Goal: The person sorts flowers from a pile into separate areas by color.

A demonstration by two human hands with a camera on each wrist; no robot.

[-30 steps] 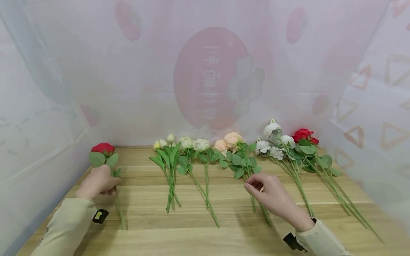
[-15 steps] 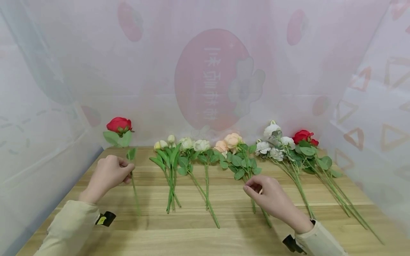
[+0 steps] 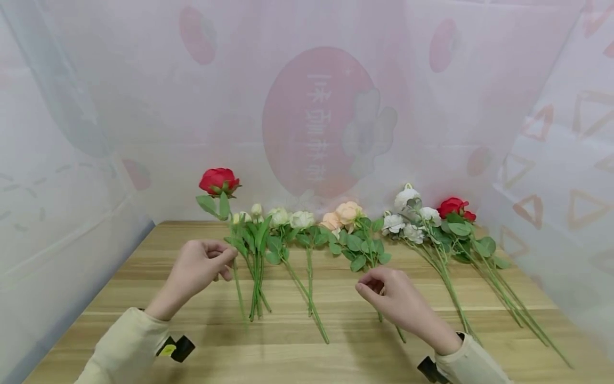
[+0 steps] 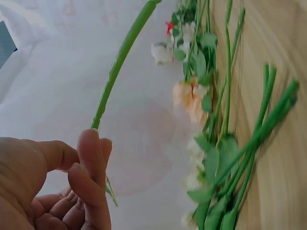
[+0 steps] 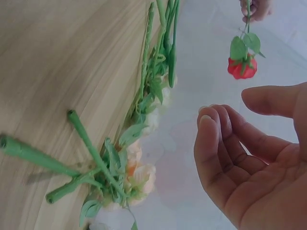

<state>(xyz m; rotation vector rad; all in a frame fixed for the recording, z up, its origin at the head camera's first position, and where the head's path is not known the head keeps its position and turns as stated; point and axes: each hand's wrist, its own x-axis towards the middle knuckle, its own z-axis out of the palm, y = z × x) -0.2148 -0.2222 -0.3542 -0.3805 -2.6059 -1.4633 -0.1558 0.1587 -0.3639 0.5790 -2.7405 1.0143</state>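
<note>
My left hand (image 3: 203, 266) pinches the green stem of a red rose (image 3: 219, 181) between thumb and fingers, bloom upward, raised over the table. In the left wrist view the stem (image 4: 120, 67) rises from the fingertips. Just right of it lie yellow-white tulips (image 3: 256, 240) with several stems. My right hand (image 3: 400, 301) hovers over the peach roses' stems, fingers loosely bent, thumb apart. The right wrist view shows nothing in its grasp. The peach roses (image 3: 349, 212) lie beyond its fingertips, heads toward the back wall.
Pale green-white roses (image 3: 302, 218) lie between tulips and peach roses. White flowers (image 3: 393, 221) and more red roses (image 3: 453, 207) lie at the right. All rest on the wooden table (image 3: 163, 298), enclosed by a printed curtain (image 3: 144, 106) at back and sides.
My left hand has lifted the red rose from the table's left side and carried it rightward, up beside the tulips. My right hand has shifted slightly left.
</note>
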